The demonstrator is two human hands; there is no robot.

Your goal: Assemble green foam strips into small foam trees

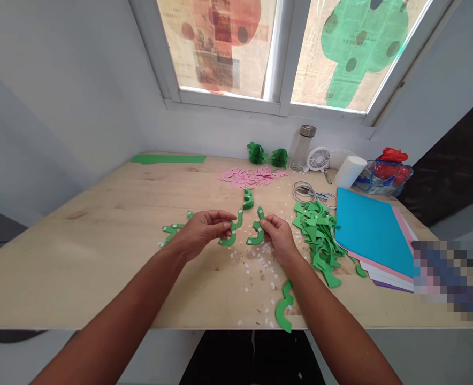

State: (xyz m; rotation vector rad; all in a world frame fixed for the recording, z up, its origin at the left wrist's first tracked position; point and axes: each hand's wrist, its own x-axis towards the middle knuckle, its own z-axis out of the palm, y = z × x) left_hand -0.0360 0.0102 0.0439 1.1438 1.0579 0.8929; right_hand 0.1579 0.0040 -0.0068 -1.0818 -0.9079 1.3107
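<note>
My left hand pinches a green wavy foam or paper cutout dotted with small white squares. Between the fingertips of my right hand is a similar green wavy cutout, also with white squares. The two pieces are held a little apart, just above the table. Partly hidden behind my left hand lie more green cutouts with white squares. A small stack of green wavy pieces sits beyond my hands. One more green wavy piece lies near the table's front edge, beside my right forearm.
Small white bits litter the wooden table. Green scraps and coloured sheets lie at right. Behind are pink cutouts, scissors, a bottle, a fan and a green strip.
</note>
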